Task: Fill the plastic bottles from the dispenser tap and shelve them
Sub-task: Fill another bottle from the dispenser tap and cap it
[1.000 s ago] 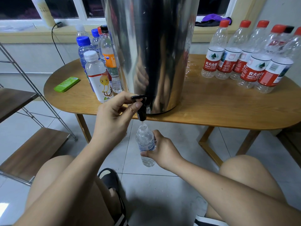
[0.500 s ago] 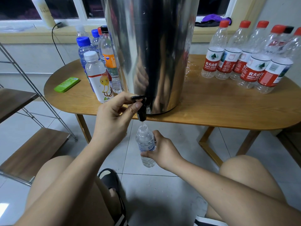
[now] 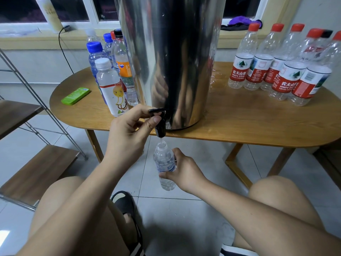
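A tall steel dispenser (image 3: 171, 58) stands on the oval wooden table (image 3: 239, 122), its black tap (image 3: 159, 124) over the front edge. My left hand (image 3: 129, 133) pinches the tap lever between thumb and fingers. Below the spout, my right hand (image 3: 184, 171) grips a small clear uncapped bottle (image 3: 164, 163) upright, its mouth right under the tap; a thin stream of water runs into it. Several capped bottles (image 3: 110, 80) stand left of the dispenser. Several red-capped, red-labelled bottles (image 3: 280, 71) stand at the right.
A metal-framed rack with wooden shelves (image 3: 35, 170) stands at the left. A green flat object (image 3: 75, 95) lies on the table's left part. Water is spilled on the table near the dispenser. My knees and a black sandal (image 3: 127, 209) are below, on the tiled floor.
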`<state>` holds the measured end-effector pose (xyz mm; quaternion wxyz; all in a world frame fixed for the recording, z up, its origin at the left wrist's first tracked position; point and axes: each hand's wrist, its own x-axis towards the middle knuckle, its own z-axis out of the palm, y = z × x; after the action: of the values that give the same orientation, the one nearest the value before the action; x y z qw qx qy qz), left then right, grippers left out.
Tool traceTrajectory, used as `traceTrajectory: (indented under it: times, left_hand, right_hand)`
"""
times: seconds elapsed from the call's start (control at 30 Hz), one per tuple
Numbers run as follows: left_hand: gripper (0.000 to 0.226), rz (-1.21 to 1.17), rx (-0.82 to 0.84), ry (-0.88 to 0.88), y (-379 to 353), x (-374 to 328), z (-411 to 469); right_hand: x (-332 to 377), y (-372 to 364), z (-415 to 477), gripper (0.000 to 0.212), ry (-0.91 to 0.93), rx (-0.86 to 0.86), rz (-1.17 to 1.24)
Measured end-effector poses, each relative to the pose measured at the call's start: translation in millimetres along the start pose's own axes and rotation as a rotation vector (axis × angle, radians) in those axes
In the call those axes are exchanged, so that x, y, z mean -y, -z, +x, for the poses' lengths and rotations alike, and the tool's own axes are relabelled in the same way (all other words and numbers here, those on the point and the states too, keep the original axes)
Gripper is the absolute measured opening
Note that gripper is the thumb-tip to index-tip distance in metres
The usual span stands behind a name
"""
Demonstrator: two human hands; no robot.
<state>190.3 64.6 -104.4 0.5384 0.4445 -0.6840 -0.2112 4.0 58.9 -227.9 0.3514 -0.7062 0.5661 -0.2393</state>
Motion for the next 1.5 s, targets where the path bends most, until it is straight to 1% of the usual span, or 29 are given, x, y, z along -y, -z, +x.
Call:
traceTrajectory:
  times: [0.33, 0.77, 1.5]
  left_hand:
    - [0.011, 0.015, -0.007, -0.009, 0.3, -0.3, 0.8]
    - [0.011, 0.03, -0.016, -0.014, -0.1, -0.7, 0.9]
    - [0.007, 0.019, -0.005, -0.001, -0.9, -1.4, 0.7]
  right_hand:
    - [-0.1, -1.1, 0.4, 0.064, 0.005, 0.001, -0.004]
    - [-3.3, -3.7, 1.7, 0.065, 0.005, -0.006, -0.019]
    - [-2.1, -2.0, 1.1, 0.062, -0.012, -0.003, -0.018]
